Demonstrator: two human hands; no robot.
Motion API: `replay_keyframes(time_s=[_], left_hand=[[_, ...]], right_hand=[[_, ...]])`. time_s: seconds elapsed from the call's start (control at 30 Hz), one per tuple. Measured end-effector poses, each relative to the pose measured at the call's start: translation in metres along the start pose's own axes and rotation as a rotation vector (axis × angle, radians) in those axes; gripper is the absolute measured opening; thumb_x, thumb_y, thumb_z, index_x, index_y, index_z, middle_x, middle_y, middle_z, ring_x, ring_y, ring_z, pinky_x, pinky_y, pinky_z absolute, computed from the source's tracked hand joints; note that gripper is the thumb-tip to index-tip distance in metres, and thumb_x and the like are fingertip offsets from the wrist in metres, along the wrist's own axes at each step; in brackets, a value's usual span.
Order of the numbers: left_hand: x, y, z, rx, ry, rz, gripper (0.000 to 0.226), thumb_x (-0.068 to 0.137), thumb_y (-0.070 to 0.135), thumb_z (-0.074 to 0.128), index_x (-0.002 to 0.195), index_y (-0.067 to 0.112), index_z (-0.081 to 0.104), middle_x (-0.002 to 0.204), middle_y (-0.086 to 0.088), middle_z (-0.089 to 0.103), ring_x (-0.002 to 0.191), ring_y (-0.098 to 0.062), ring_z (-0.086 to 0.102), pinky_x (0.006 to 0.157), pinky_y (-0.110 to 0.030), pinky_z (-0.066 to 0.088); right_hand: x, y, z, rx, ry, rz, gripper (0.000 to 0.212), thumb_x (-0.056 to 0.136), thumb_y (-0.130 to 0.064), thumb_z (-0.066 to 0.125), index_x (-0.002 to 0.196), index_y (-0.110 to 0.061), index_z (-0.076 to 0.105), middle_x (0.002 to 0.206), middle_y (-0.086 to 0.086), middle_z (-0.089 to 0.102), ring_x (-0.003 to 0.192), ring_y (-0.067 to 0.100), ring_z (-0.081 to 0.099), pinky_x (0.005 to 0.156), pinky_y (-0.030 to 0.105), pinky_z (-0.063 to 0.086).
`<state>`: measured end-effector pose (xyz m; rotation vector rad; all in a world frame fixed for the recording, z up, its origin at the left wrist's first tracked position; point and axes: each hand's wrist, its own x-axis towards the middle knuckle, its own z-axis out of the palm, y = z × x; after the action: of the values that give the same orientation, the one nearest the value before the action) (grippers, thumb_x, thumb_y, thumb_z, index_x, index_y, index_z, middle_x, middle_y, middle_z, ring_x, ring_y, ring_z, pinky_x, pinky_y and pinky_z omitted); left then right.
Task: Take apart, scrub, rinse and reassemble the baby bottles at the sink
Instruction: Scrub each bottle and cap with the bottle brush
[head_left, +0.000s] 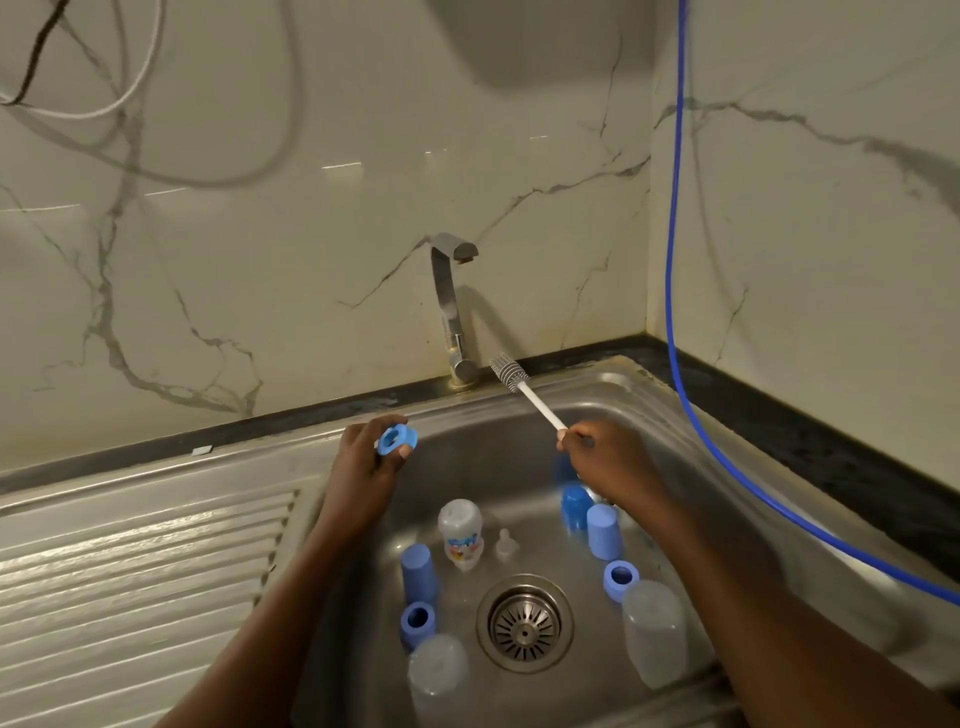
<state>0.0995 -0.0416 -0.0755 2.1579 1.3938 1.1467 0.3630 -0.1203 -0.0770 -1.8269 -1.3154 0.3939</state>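
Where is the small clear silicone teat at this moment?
Head view: the small clear teat sits on the steel sink floor, just right of the printed white bottle, beyond the round drain strainer.

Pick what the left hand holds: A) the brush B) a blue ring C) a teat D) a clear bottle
B: the fingers of the left hand pinch a blue ring, while the brush is gripped by the right hand.

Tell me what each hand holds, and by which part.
The left hand pinches a blue screw ring by its outer rim; the right hand grips the bottle brush at the end of its white handle.
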Motion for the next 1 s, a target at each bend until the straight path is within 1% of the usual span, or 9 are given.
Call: replay_keyframes(time_s=[0.07,0.13,0.23,0.37,0.47,0.67,0.8,0.9,1.0], left_hand=[[0.0,0.007,0.005,-0.05,-0.033,0.013,0.032,0.094,0.02,0.064,0.125,0.019,0.057,0.127,-0.003,0.056,0.108,-0.012,0.054,0.091,-0.033,0.046],[0.0,0.015,0.015,-0.081,-0.121,0.043,0.03,0.089,0.02,0.071,0.117,0.021,0.059,0.117,0.004,0.062,0.103,-0.009,0.06,0.088,-0.028,0.052],[0.002,0.023,0.041,0.058,-0.251,0.098,0.036,0.081,0.023,0.079,0.111,0.03,0.059,0.105,0.014,0.061,0.095,0.004,0.057,0.078,-0.009,0.041],[0.012,0.028,0.083,0.199,-0.381,0.11,0.04,0.075,0.026,0.083,0.11,0.02,0.064,0.099,0.008,0.064,0.093,-0.008,0.062,0.073,-0.013,0.043],[0.021,0.027,0.111,0.299,-0.466,0.142,0.039,0.074,0.025,0.083,0.108,0.018,0.066,0.097,0.007,0.064,0.089,-0.008,0.058,0.065,-0.01,0.036],[0.032,0.024,0.148,0.422,-0.593,0.104,0.043,0.076,0.027,0.081,0.114,0.018,0.066,0.111,0.0,0.068,0.104,-0.018,0.063,0.091,-0.037,0.052],[0.034,0.02,0.165,0.593,-0.633,0.164,0.043,0.079,0.038,0.075,0.119,0.028,0.062,0.119,0.005,0.066,0.115,-0.019,0.058,0.099,-0.039,0.044],[0.034,0.019,0.175,0.721,-0.679,0.211,0.053,0.08,0.047,0.072,0.128,0.031,0.058,0.13,0.005,0.061,0.125,-0.02,0.05,0.103,-0.041,0.033],[0.035,0.019,0.183,0.754,-0.731,0.217,0.061,0.081,0.049,0.072,0.136,0.029,0.053,0.137,0.004,0.056,0.13,-0.02,0.045,0.107,-0.042,0.029]], right_hand=[[0.001,0.003,0.002,0.008,0.025,0.013,0.031,0.097,-0.034,0.05,0.091,-0.012,0.071,0.082,0.009,0.068,0.081,0.027,0.063,0.079,0.039,0.053],[0.001,0.005,0.004,0.014,0.025,0.023,0.033,0.097,-0.035,0.05,0.091,-0.011,0.071,0.084,0.01,0.069,0.083,0.029,0.063,0.08,0.041,0.053],[0.0,0.004,0.007,0.034,0.007,0.013,0.032,0.097,-0.035,0.051,0.092,-0.011,0.072,0.088,0.008,0.07,0.086,0.027,0.064,0.081,0.038,0.053],[-0.001,0.0,0.009,0.04,0.019,0.012,0.03,0.095,-0.036,0.052,0.093,-0.015,0.072,0.093,0.01,0.07,0.092,0.03,0.063,0.085,0.039,0.051],[-0.001,0.0,0.009,0.042,0.03,0.01,0.029,0.095,-0.036,0.052,0.096,-0.016,0.072,0.094,0.009,0.07,0.092,0.028,0.062,0.083,0.038,0.051],[0.001,0.002,0.012,0.085,0.048,0.014,0.028,0.095,-0.034,0.053,0.08,-0.014,0.065,0.077,0.002,0.065,0.075,0.022,0.06,0.069,0.033,0.048],[0.003,0.006,0.015,0.082,0.06,0.003,0.031,0.095,-0.037,0.052,0.068,-0.023,0.052,0.062,-0.009,0.052,0.061,0.01,0.052,0.061,0.026,0.038],[0.004,0.008,0.017,0.072,0.054,-0.014,0.024,0.096,-0.039,0.052,0.077,-0.026,0.056,0.064,-0.012,0.051,0.063,0.006,0.051,0.057,0.023,0.036],[0.005,0.008,0.019,0.074,0.043,-0.031,0.022,0.096,-0.039,0.052,0.084,-0.024,0.062,0.069,-0.012,0.053,0.07,0.008,0.055,0.066,0.025,0.045]])
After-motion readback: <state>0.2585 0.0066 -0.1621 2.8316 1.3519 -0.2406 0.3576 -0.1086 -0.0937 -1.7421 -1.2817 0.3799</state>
